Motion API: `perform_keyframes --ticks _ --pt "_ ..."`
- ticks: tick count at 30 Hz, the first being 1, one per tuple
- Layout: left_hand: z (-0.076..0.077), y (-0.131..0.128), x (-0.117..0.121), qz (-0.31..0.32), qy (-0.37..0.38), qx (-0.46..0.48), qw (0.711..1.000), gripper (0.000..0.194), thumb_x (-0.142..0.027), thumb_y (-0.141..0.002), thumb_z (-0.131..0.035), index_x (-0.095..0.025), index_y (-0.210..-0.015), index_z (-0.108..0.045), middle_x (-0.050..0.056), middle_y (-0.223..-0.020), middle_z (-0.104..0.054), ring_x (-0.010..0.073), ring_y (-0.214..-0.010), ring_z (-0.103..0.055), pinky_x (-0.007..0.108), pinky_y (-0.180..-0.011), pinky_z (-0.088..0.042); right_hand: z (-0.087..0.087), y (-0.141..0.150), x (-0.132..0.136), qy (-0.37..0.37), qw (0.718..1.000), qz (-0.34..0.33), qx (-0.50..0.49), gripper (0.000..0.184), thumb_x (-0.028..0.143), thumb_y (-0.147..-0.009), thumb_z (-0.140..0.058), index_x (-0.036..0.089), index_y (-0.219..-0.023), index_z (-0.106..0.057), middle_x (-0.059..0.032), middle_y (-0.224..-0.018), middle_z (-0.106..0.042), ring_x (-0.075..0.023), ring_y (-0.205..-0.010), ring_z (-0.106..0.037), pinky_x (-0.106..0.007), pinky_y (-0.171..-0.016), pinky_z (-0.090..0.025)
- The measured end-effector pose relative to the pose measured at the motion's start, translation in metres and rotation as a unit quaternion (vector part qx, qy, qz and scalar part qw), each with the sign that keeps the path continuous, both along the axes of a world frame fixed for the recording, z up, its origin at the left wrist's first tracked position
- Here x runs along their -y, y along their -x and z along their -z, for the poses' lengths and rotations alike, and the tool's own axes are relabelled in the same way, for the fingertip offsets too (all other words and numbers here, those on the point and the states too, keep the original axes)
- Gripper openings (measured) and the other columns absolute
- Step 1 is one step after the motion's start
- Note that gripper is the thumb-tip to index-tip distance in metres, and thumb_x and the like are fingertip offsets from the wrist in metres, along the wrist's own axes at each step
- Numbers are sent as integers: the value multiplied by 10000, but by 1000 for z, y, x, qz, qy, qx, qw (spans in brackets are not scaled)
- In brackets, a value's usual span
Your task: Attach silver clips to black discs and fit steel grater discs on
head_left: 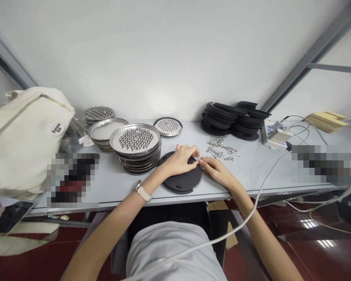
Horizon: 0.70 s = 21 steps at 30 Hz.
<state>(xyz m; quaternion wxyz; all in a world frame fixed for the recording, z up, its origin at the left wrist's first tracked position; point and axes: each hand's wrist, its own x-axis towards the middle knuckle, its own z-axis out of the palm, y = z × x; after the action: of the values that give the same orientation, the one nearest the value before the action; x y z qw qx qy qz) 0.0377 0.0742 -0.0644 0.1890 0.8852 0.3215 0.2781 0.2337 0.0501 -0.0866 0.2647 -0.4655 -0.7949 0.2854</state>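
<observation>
A round black plastic disc (183, 181) lies flat near the table's front edge. My left hand (183, 158) rests over its upper part, fingers curled and closed. At the disc's right rim my right hand (215, 168) is closed in a pinch, its fingertips meeting those of the left. Between them shows a thin, shiny metal wire clip (196, 158), mostly hidden by the fingers. Similar loose wire clips (218, 147) lie in a small heap beyond my right hand. Left of the disc stands a stack of round metal graters (136, 138), teeth upward on top.
Further left are stacked metal plates (107, 128) and more graters (99, 113). A black-rimmed grater (168, 127) lies behind. Black rings (222, 117) are piled at back right, beside a power strip (276, 136). A white cable (259, 199) crosses over my right forearm. A cream bag (26, 136) stands left.
</observation>
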Motion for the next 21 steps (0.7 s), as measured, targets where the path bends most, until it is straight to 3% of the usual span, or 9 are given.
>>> perform_keyframes --ticks 21 --pt "0 1 -1 10 6 13 1000 117 -187 -843 -554 -198 -953 -514 11 -970 -640 184 -967 -583 352 -933 -324 -1 2 2 3 1000 14 -19 381 429 -968 -381 193 -671 -419 31 -615 -408 -129 -601 -402 -266 -589 -331"
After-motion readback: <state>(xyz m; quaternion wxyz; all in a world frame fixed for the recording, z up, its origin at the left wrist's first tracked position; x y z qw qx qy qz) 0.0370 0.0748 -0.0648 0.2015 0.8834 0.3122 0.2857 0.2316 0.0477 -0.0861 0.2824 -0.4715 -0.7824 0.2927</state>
